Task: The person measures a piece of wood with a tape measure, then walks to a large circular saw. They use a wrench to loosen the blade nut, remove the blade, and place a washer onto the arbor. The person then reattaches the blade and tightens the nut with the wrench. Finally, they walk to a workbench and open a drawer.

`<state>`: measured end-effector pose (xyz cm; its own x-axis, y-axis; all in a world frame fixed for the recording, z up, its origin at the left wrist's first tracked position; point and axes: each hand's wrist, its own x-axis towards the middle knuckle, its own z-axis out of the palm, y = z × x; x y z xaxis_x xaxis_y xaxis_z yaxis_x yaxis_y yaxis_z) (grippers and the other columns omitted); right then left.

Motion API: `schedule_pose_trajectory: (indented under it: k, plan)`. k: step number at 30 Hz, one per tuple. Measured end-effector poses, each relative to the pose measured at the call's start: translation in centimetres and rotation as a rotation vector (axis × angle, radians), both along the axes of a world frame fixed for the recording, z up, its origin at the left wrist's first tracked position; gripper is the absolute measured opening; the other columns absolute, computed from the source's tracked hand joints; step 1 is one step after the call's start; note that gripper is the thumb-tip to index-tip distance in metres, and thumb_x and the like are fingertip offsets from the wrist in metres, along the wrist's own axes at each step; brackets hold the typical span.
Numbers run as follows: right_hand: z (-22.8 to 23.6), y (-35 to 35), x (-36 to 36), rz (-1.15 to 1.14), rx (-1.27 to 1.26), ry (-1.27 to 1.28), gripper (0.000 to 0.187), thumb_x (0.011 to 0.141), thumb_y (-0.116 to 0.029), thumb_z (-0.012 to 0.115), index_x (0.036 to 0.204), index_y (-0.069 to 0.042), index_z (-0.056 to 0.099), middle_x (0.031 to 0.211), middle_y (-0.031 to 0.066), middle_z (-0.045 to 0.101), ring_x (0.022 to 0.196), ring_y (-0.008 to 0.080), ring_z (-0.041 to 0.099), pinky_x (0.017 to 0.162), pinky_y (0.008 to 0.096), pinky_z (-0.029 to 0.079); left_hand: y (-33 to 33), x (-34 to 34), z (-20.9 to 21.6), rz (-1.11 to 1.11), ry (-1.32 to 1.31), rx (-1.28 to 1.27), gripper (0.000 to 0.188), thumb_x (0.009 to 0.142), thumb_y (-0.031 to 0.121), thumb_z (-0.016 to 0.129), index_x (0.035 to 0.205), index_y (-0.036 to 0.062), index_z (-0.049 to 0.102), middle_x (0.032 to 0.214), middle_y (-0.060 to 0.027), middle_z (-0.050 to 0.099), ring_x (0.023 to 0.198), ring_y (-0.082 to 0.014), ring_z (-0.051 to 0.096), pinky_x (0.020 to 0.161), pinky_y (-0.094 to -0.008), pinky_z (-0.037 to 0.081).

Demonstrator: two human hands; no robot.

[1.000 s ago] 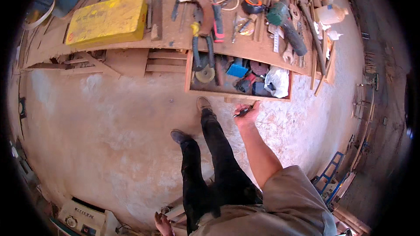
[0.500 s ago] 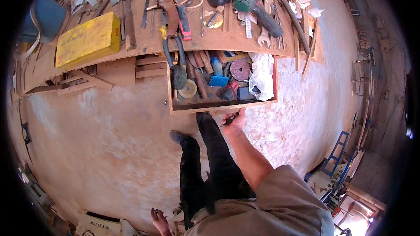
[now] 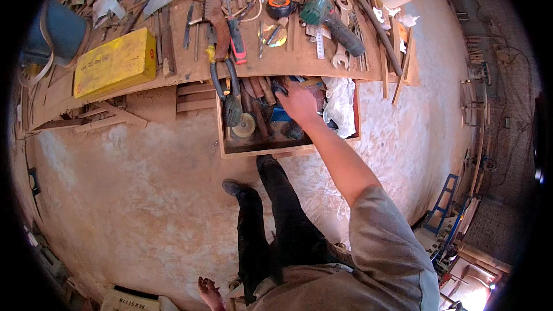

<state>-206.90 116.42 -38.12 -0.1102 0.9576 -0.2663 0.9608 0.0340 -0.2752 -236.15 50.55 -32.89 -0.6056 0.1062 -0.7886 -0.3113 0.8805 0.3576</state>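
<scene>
My right hand (image 3: 299, 102) reaches into the pulled-out wooden drawer (image 3: 271, 153) below the bench top. Its fingers are closed on a small dark object (image 3: 280, 88), whose kind I cannot make out. Around the hand lie wooden tool handles (image 3: 257, 106), a blue piece (image 3: 281, 115), a pale yellow disc (image 3: 244, 125) and a crumpled white plastic bag (image 3: 341, 106). Hand and forearm cover much of the drawer's middle, including most of a reddish abrasive disc. Low at the lower edge, my left hand (image 3: 209, 291) hangs by my side, fingers loosely apart, with nothing visible in it.
The bench top holds a yellow case (image 3: 115, 63), a blue bucket (image 3: 62, 31), a green power drill (image 3: 331, 20), an orange-black tape measure (image 3: 280, 7) and a wrench (image 3: 341, 52). Pliers (image 3: 222, 72) overhang the drawer's left end. Wooden sticks (image 3: 400, 75) jut past the right edge.
My right hand has moved from below the drawer's front edge up and into the drawer, carrying the dark object. My left hand stays low.
</scene>
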Motion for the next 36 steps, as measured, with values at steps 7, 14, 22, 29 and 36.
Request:
schedule_pose_trajectory:
  k: [7,14,22,29,36]
  plan:
    - [-3.0,4.1,-0.1,-0.072,-0.197,-0.204,0.056,0.09,-0.043,0.057,0.128,-0.003,0.052,0.122,0.0209,0.062,0.11,0.0377,0.061,0.093,0.0492,0.049,0.4,1.9,1.3,0.076,0.026,0.026,0.059,0.093,0.025,0.056,0.146,0.0052,0.036,0.117,-0.0082,0.06,0.094,-0.0198,0.06,0.067,-0.0338,0.05]
    - [2.4,-2.5,1.0,0.214,-0.007,-0.217,0.04,0.091,-0.035,0.06,0.115,-0.004,0.054,0.111,0.0203,0.063,0.095,0.0381,0.065,0.077,0.0501,0.054,9.3,2.0,3.3,-0.095,0.119,0.174,0.057,0.092,0.007,0.059,0.145,0.0049,0.039,0.126,-0.0127,0.057,0.104,-0.0214,0.059,0.076,-0.0323,0.05]
    - [12.9,-10.2,0.9,0.512,-0.106,-0.036,0.038,0.088,-0.032,0.062,0.116,-0.007,0.057,0.107,0.015,0.064,0.091,0.0342,0.066,0.071,0.0461,0.055,30.6,3.3,10.9,-0.832,0.357,0.509,0.07,0.077,0.005,0.073,0.139,-0.0011,0.041,0.131,-0.0252,0.051,0.111,-0.0367,0.059,0.09,-0.0404,0.05]
    - [22.6,-16.9,-2.4,0.803,-0.509,0.302,0.035,0.091,-0.033,0.061,0.113,-0.006,0.062,0.108,0.0172,0.065,0.095,0.0346,0.066,0.08,0.0452,0.055,40.5,7.6,17.3,-1.632,0.703,0.46,0.077,0.071,0.02,0.077,0.137,0.0009,0.043,0.135,-0.0212,0.051,0.111,-0.0329,0.059,0.097,-0.0487,0.045]
    - [16.8,-17.8,3.4,-0.637,-0.699,0.767,0.027,0.091,-0.032,0.061,0.091,-0.007,0.069,0.069,0.0094,0.064,0.063,0.0173,0.064,0.051,0.0325,0.05,33.9,4.5,13.1,-1.516,0.681,0.35,0.064,0.071,0.014,0.073,0.131,0.0033,0.052,0.124,-0.0174,0.061,0.091,-0.0345,0.067,0.077,-0.0432,0.055]
